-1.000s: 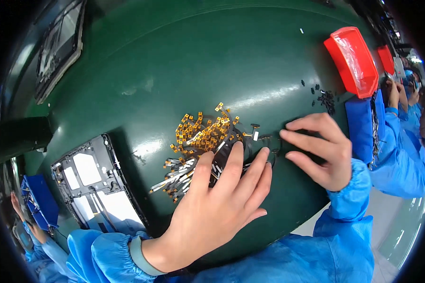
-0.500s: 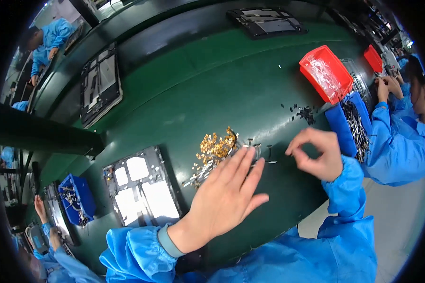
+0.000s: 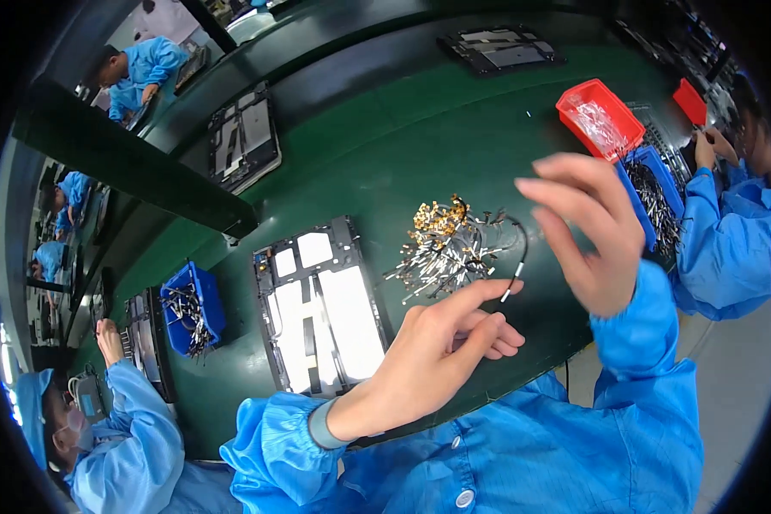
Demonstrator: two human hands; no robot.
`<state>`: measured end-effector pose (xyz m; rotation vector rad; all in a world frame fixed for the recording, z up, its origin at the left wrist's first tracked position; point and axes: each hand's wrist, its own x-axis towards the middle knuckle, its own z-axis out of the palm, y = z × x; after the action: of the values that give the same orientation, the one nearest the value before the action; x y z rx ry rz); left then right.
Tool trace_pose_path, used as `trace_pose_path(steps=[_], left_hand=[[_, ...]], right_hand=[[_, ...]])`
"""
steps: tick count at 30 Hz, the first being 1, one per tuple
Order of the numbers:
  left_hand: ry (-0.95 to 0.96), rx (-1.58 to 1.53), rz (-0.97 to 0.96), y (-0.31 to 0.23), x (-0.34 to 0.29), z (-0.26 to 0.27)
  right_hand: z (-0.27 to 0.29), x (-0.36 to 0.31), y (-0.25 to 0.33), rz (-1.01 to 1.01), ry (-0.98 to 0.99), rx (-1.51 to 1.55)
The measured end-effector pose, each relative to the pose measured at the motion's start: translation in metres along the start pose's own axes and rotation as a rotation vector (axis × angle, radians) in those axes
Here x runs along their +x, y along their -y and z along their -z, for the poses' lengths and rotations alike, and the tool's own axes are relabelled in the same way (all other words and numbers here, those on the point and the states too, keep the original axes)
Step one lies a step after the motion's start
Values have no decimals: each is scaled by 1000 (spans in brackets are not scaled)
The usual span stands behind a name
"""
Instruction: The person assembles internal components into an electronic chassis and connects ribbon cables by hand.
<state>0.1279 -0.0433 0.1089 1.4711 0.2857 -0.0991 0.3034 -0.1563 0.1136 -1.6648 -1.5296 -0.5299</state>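
Note:
A heap of short cables (image 3: 451,253) with gold-coloured connectors and white or silvery sleeves lies mid-table. At its near right edge is my left hand (image 3: 433,347), palm sideways, index finger stretched out and the others loosely bent. One black cable with a white sleeve (image 3: 522,248) lies apart from the heap, its lower end by that index fingertip; whether they touch I cannot tell. My right hand (image 3: 598,231) is raised to the right, slightly blurred, fingers apart with nothing visible between them. Left of the heap lies an opened flat device housing (image 3: 315,304) with bright white panels.
A red bin (image 3: 601,118) with clear plastic pieces and a blue bin (image 3: 660,193) of cables stand at the right. Another blue bin (image 3: 206,295) of cables is at the left. More housings (image 3: 247,137) lie farther back. A dark post (image 3: 137,163) crosses the left. Co-workers sit on both sides.
My left hand has come off the heap toward me, baring it, and its flat fingers have partly bent. My right hand has risen, its finger ring opening. The whole view has shifted.

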Motion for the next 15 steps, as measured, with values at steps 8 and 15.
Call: trace_pose_path(steps=[8,15], left_hand=[[-99,68,-259,9,-18,-9],[-164,-4,-245,17,-20,-17]], right_hand=[[5,-32,38,-239,99,433],[2,-42,52,-71,0,261]])
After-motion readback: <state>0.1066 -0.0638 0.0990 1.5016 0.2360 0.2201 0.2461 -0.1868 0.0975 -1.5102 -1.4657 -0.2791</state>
